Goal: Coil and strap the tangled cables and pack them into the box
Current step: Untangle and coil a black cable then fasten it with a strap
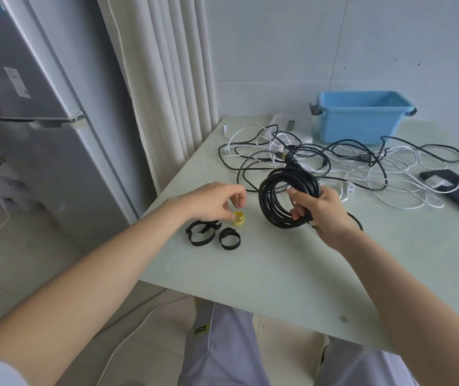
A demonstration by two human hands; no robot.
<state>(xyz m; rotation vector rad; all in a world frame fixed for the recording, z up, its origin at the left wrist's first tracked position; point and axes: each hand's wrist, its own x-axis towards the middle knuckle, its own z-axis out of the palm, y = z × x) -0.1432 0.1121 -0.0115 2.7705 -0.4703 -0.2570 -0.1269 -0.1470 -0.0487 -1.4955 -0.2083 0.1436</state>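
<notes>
Now the right hand (320, 213) grips the black coil (267, 201) over the desk (278, 274); it looks springy, so clamp across all loops. The left hand (214, 200) pinches a yellow strap (239, 219).

left forearm (111, 260) bare, stretched from lower left, wrist dipped. left hand (211, 200) palm down, fingers curled, thumb tip on strap (238, 218); pinch or mere touch unclear. right forearm (390, 274) bare, stretched from lower right. right hand (317, 210) gripped coil (278, 201), thumb and fingers wrapped round its right side. hands near, apart.
</notes>
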